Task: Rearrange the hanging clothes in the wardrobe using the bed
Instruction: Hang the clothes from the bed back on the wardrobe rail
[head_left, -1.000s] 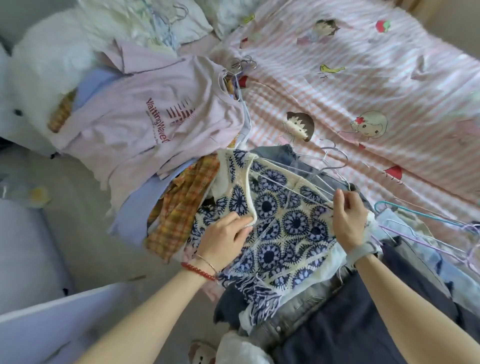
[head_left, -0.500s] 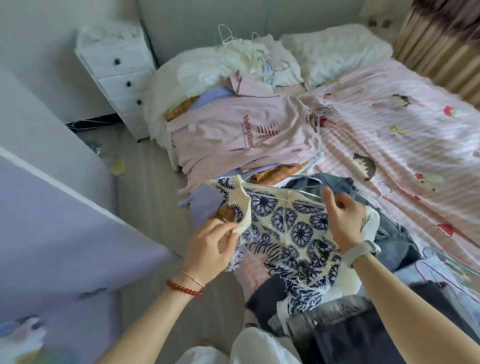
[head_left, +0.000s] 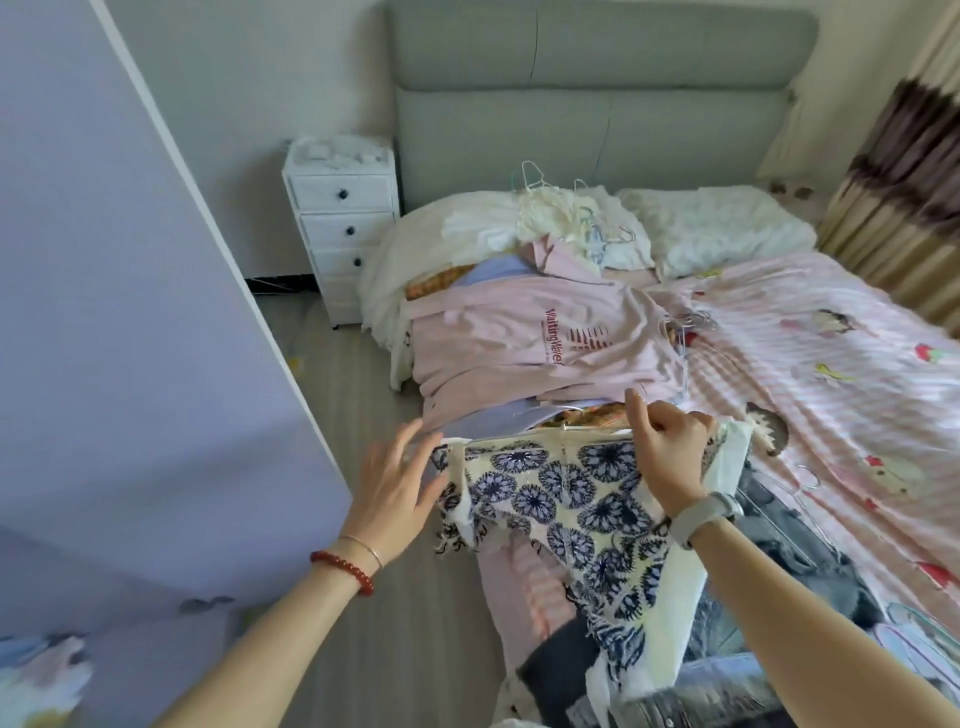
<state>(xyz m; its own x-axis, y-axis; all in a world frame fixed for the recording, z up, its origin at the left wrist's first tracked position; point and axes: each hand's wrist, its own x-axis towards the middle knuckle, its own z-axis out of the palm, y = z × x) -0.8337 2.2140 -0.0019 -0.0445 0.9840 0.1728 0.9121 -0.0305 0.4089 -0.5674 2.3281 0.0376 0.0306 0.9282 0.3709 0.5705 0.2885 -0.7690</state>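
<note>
The right hand (head_left: 670, 447) grips the top edge of a blue-and-white flower-print top (head_left: 576, 499), fingers curled over the fabric where a thin white hanger (head_left: 582, 429) runs through the shoulders, so the garment hangs from that hold and trails down over the edge of the bed (head_left: 831, 374). The left hand (head_left: 395, 483) is spread wide with straight fingers, its fingertips at the garment's left shoulder; it holds nothing and seems there to steady or smooth that side while the right carries the weight. The top is lifted clear of a heap of darker clothes (head_left: 795, 540) at the near right, probably so it can be sorted apart from them. Just beyond it lies a stack on the mattress, topped by a pink T-shirt (head_left: 519, 332) with red lettering, its hanger hooks bunched at the right, which suggests clothes are being laid there in order, hooks together, for easy return. A lilac wardrobe door (head_left: 130, 312) stands at the left, and a white drawer unit (head_left: 343, 223) sits beside the headboard. The likely next move is laying the print top on a pile or carrying it to the wardrobe.
</note>
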